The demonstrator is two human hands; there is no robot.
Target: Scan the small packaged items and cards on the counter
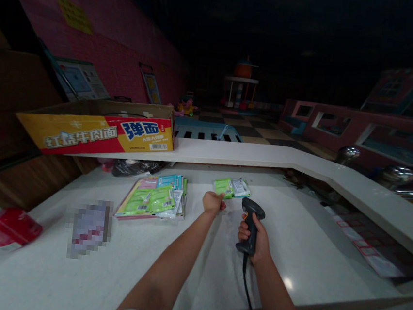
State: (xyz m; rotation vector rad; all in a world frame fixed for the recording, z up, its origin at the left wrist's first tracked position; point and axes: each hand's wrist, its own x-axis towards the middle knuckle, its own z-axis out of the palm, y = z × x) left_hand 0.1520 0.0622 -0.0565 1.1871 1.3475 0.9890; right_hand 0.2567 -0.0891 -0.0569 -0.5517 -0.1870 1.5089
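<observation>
My right hand (261, 238) is wrapped round the grip of a black barcode scanner (252, 230), whose cord runs down toward me. The scanner's head is tilted toward the far side, near a pair of packets. My left hand (213, 203) is closed, with thumb and fingers at the near left corner of a green packet (224, 188). A pale, printed packet (240, 187) lies against it on the right. Left of my hands, more green packets (162, 198) are spread over a pile of flat packets with pink and blue ones among them.
A red bottle (5, 228) with a white cap lies at the left, near a blurred-out item (90, 228). A red-and-yellow cardboard box (109, 133) stands on the raised white ledge (228, 152) behind the counter (136, 275). Papers (365, 246) lie under the ledge at right.
</observation>
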